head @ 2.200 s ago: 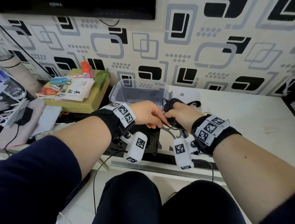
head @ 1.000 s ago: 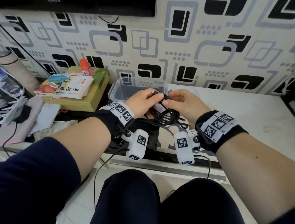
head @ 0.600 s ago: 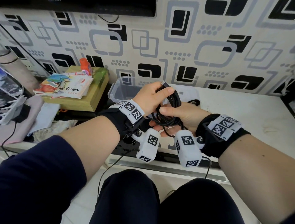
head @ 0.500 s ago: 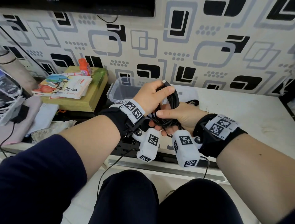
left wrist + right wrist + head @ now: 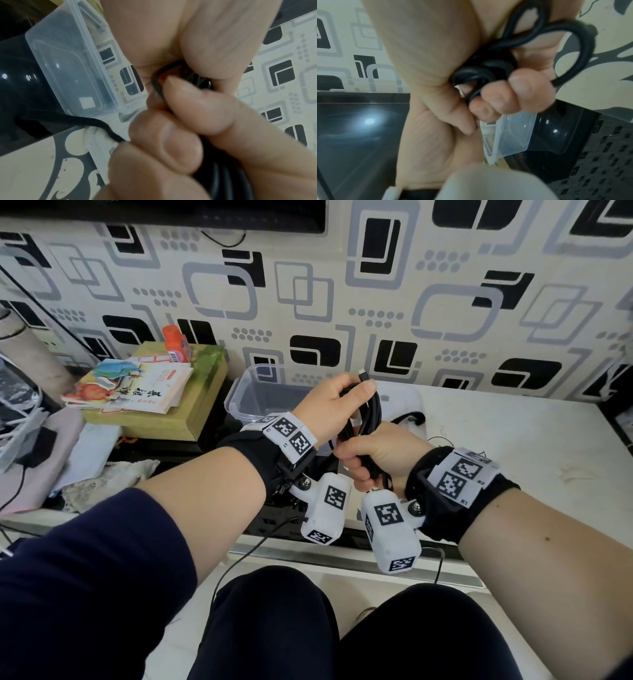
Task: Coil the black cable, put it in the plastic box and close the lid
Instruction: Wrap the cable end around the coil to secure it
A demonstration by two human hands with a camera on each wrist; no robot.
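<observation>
Now both your hands grip black cable bundle: left hand curled round top end, thumb pinning loops near plug; right hand fisted round bottom end. Bundle held in air, near side of plastic box, which stands open at far edge of table. Risks: loosen either grip and loops spring apart; black strap dangling off bundle may snag box rim; stray loop over rim would likely block lid.
</observation>
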